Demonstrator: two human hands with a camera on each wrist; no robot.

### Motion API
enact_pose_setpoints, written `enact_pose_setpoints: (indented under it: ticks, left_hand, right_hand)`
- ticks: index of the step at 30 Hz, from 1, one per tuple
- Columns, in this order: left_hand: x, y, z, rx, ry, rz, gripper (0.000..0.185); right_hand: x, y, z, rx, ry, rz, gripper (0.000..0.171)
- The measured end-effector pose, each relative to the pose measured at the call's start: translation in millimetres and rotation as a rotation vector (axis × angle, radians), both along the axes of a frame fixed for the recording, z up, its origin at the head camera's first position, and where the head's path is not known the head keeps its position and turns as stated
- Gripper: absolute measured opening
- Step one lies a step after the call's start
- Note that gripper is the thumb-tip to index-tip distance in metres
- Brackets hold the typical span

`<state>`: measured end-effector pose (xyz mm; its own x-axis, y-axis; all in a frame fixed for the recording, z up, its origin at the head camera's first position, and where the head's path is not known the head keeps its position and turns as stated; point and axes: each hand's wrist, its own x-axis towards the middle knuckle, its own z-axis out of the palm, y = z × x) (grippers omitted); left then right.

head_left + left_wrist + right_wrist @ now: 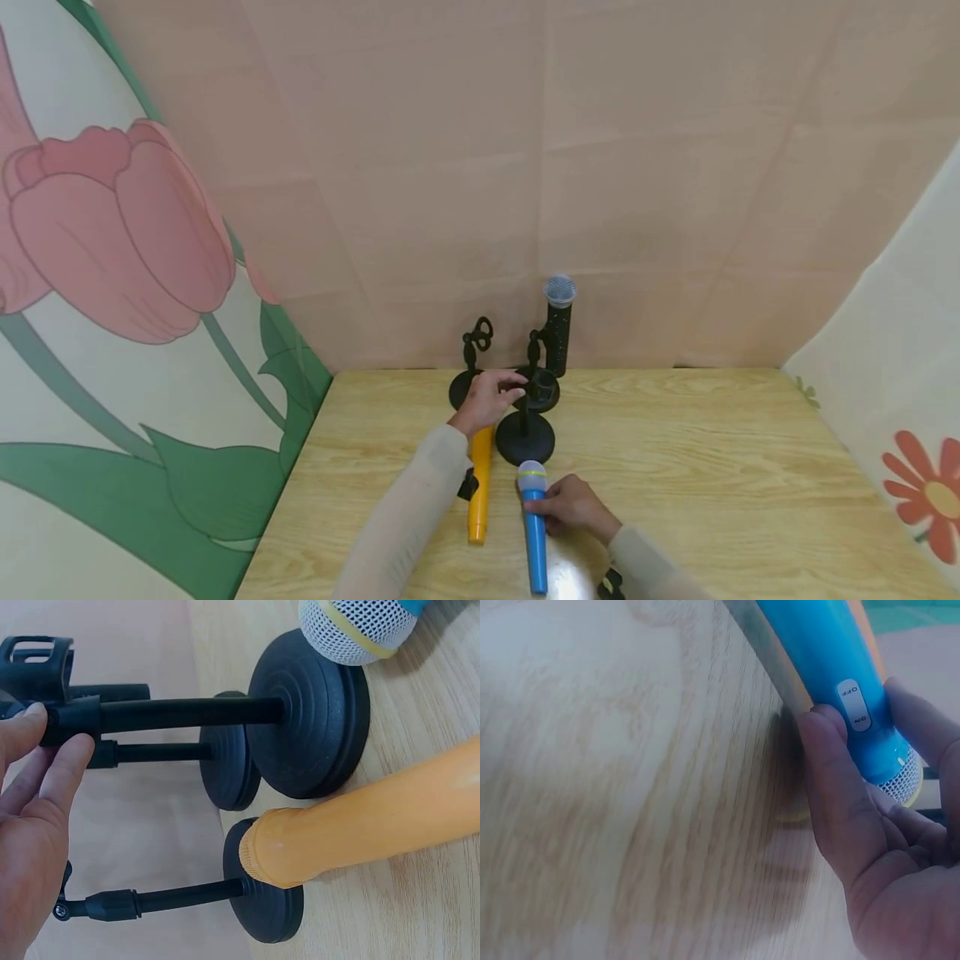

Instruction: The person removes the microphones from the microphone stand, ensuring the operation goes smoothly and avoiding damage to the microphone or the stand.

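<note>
My left hand (489, 402) grips the upper joint of the nearest black microphone stand (525, 439), just below its clip. In the left wrist view, thumb and fingers pinch that stand (195, 712) from both sides, and its clip holds no microphone. A blue microphone (536, 546) with a silver-white mesh head is in my right hand (577, 507), pinched between thumb and fingers near the head. Its ON/OFF switch (853, 705) shows in the right wrist view. The blue microphone's head points toward the stand's round base. An orange microphone (480, 492) lies on the table below my left wrist.
Behind stand two more black stands: the left one (468, 354) has a bare ring-like clip, and a black microphone (558, 329) with a silver head is upright at the right one (543, 390). A pink cloth (420, 208) hangs along the back edge of the wooden table (712, 467).
</note>
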<state>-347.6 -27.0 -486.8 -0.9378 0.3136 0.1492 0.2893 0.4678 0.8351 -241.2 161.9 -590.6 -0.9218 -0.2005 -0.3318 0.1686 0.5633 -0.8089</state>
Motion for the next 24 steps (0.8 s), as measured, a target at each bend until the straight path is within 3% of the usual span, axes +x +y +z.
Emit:
enact_pose_setpoints:
  ticks: [13, 24]
  left_hand:
    - [0.6, 2.1, 1.4, -0.004, 0.0, 0.014, 0.018]
    - [1.5, 0.3, 1.0, 0.032, -0.038, 0.013, 0.02]
  right_hand:
    - [-3.5, 4.4, 5.0, 0.036, 0.011, 0.027, 0.037]
    - [-29.5, 34.8, 34.6, -0.016, 0.121, 0.041, 0.029]
